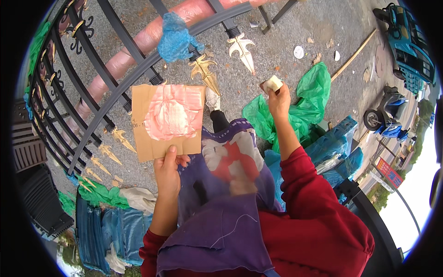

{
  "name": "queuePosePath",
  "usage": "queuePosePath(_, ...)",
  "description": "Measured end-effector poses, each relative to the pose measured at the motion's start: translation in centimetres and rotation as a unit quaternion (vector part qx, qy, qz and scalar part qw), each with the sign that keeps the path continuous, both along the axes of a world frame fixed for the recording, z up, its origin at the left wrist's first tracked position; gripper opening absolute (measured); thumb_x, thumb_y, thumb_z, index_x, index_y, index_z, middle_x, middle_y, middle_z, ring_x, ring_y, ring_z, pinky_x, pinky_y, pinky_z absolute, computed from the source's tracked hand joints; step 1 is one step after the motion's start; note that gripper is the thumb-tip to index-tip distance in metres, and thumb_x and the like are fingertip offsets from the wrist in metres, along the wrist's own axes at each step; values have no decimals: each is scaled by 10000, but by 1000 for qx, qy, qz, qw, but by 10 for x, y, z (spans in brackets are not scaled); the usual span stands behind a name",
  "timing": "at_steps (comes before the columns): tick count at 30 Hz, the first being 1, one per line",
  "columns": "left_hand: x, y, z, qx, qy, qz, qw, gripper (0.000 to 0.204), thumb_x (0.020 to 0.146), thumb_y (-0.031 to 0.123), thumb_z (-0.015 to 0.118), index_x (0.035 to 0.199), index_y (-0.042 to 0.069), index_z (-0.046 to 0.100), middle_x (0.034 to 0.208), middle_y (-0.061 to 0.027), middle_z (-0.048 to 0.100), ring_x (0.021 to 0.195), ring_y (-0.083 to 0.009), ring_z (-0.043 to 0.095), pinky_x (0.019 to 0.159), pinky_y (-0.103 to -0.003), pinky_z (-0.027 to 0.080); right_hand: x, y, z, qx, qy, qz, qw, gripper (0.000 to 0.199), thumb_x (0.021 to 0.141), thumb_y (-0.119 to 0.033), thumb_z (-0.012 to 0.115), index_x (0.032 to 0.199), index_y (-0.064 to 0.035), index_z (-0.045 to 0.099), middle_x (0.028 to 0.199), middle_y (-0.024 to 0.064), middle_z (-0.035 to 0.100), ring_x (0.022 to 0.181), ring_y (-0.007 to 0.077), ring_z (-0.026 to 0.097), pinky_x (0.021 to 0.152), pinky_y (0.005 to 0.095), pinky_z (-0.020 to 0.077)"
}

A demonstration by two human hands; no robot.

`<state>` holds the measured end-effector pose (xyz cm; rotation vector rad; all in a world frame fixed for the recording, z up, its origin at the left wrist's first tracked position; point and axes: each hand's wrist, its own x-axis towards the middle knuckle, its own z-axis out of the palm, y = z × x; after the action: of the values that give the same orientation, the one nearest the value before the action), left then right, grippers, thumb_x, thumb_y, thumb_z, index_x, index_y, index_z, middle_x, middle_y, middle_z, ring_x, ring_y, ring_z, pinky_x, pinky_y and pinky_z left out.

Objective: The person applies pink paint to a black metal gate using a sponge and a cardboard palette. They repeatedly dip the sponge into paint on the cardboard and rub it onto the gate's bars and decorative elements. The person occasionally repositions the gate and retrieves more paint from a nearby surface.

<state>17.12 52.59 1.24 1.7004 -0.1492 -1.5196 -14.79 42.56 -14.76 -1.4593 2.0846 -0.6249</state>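
Cardboard [184, 147] bearing a pink patch [173, 113] is held by its lower edge in the left hand [169, 173], ahead of the apron [217, 226]. Because only one edge is gripped, the sheet could sag or tip, and if the patch is wet, the apron could be stained. A cream block [274, 83] is pinched by the right hand [279, 100]; it might be dropped if the pinch were loosened. Both forearms are extended forward, the left thumb laid across the cardboard's face.

We find the left fingers [171, 153] partly hidden behind the cardboard [140, 108]; the upper edge cuts off the dark fence [214, 23].
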Motion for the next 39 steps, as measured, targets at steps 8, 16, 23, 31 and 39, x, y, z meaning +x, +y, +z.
queuePosePath(8,-12,-8,-3,-23,17,-26,999,188,957,166,516,967,-4,595,789,-85,644,637,-136,597,554,-244,437,28,-132,0,-134,98,146,975,178,795,-35,629,966,-7,587,890,167,595,869,340,594,739,403,469)
queuePosePath(16,-18,-11,1,-17,14,-18,1000,200,951,174,529,968,-11,603,785,-85,649,648,-134,600,559,-244,433,12,-118,-9,-88,16,83,993,210,780,-33,672,981,-30,612,925,121,638,840,253,630,751,344,483)
queuePosePath(23,-16,-9,1,-18,15,-1,1000,184,949,166,529,970,-4,596,805,-89,648,649,-140,600,559,-245,434,70,-103,15,-141,-45,119,982,273,712,20,661,952,-107,628,924,95,611,884,326,551,792,407,445)
queuePosePath(31,4,-17,-3,-11,23,-29,999,188,949,166,509,977,-2,588,790,-91,634,650,-142,589,565,-253,422,85,-110,1,-158,39,144,976,267,709,41,637,930,-108,648,938,79,621,857,320,552,762,397,458)
queuePosePath(39,49,-38,-7,-21,30,-46,998,186,951,156,517,961,-8,603,774,-82,642,640,-137,600,549,-248,426,96,-119,15,-162,66,215,961,293,735,59,575,950,-120,661,932,87,619,847,321,557,756,403,459)
